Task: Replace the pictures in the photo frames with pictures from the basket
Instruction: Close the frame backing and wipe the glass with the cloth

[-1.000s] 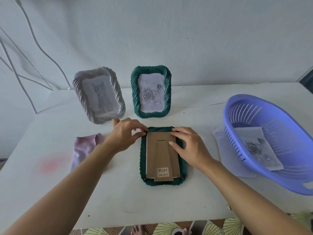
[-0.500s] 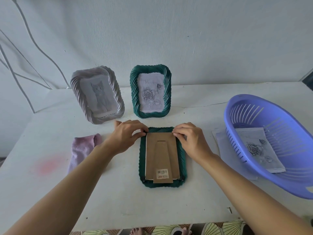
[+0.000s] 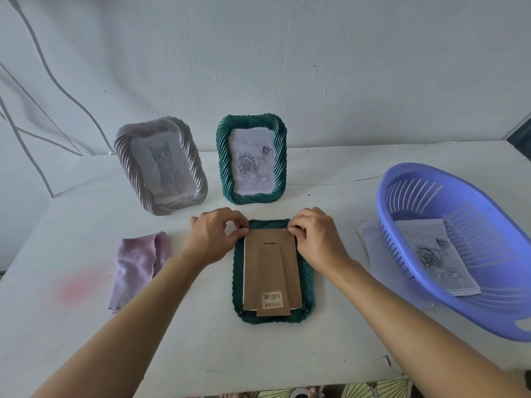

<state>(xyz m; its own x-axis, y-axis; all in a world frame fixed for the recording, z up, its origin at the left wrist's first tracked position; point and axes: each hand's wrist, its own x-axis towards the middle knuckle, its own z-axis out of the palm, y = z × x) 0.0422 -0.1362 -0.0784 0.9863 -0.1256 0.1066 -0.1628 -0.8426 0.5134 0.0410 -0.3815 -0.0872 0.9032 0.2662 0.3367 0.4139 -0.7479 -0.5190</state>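
Observation:
A dark green photo frame [image 3: 308,285] lies face down on the white table [image 3: 287,354], its brown cardboard back [image 3: 271,271] facing up. My left hand [image 3: 215,235] pinches at the back's top left corner. My right hand [image 3: 316,237] pinches at the top right corner. Behind them stand a grey frame [image 3: 161,165] with a cat picture and a green frame [image 3: 252,159] with a rose picture. At the right, a purple basket [image 3: 465,254] holds a rose picture [image 3: 434,259].
A folded pink cloth [image 3: 138,265] lies left of the face-down frame. A sheet of paper [image 3: 370,242] pokes out from under the basket's left side. Cables run along the wall at the left. The table's front edge is near the bottom.
My right hand slid from the cardboard's upper right side to its top right corner. My left hand stayed at the top left corner.

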